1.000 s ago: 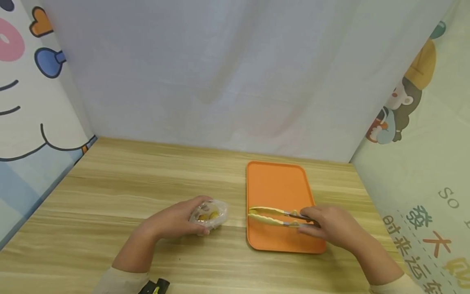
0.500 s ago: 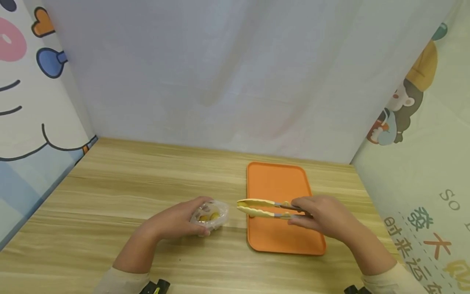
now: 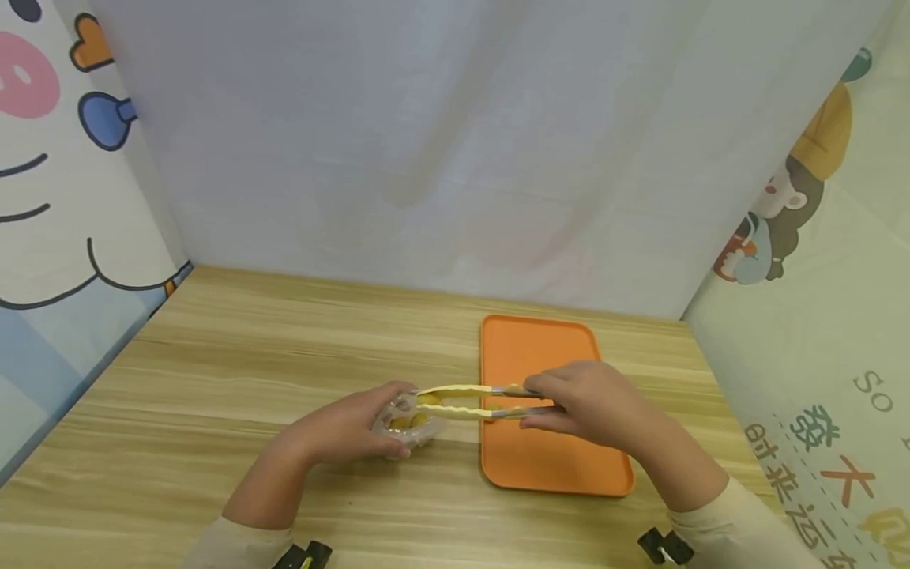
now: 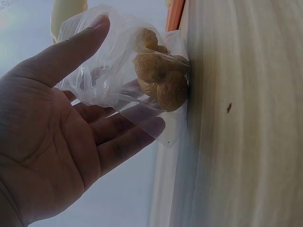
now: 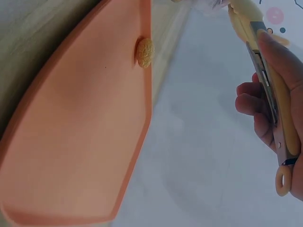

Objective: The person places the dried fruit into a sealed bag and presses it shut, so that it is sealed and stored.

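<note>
My left hand (image 3: 337, 428) holds a clear plastic bag (image 4: 106, 56) by its mouth, thumb on one side and fingers on the other. Several round, tan-brown, walnut-like pieces (image 4: 173, 90) lie in the bottom of the bag, which sits on the table. My right hand (image 3: 593, 399) grips metal tongs with yellow tips (image 3: 455, 412). The tongs' arms are spread apart, their tips at the bag's mouth. One wrinkled, walnut-like piece (image 5: 145, 53) lies inside the left rim of the orange tray (image 3: 554, 462), partly behind the tongs in the head view.
The tray stands to the right of the bag, under my right hand. A wood-grain table (image 3: 249, 340) carries everything. A white cloth (image 3: 426, 158) hangs along the back edge, with printed cloths on the left (image 3: 78, 197) and right (image 3: 817, 316).
My right hand has moved the tongs left, from over the tray's left rim to the bag's mouth. A walnut-like piece now shows on the tray. My left hand has stayed with the bag.
</note>
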`<control>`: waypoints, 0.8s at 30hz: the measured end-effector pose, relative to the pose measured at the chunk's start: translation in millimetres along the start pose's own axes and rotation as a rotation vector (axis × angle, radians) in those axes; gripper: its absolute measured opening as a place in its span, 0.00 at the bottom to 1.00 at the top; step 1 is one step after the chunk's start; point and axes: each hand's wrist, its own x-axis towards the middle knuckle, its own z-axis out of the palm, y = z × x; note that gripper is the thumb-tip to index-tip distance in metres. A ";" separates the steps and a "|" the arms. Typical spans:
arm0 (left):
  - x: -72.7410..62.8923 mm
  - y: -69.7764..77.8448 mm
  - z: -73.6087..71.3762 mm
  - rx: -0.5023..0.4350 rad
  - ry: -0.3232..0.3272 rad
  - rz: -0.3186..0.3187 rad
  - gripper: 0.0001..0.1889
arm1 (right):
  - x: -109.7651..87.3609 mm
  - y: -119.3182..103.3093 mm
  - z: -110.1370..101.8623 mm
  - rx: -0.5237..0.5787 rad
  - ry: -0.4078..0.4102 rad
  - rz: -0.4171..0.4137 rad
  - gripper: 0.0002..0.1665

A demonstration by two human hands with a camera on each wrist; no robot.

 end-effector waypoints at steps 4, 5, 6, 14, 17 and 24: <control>0.3 0.6 0.8 0.006 -0.001 0.010 0.44 | 6.9 -1.4 2.7 -0.015 0.005 -0.037 0.18; 0.3 0.7 1.0 0.005 -0.002 0.010 0.44 | 8.3 -1.7 3.2 -0.018 0.008 -0.045 0.18; 0.2 0.8 0.9 0.006 0.000 0.010 0.44 | 9.5 -2.0 3.5 -0.018 0.012 -0.052 0.18; -1.8 0.8 1.4 -0.019 0.002 0.015 0.44 | 15.1 -3.7 6.3 -0.032 0.018 -0.057 0.21; -2.3 1.3 1.7 -0.029 0.002 0.019 0.46 | 15.6 -4.0 8.2 -0.035 0.004 -0.046 0.24; -1.2 1.6 2.2 -0.017 0.011 0.000 0.49 | 13.3 -3.1 9.5 -0.026 -0.001 -0.026 0.29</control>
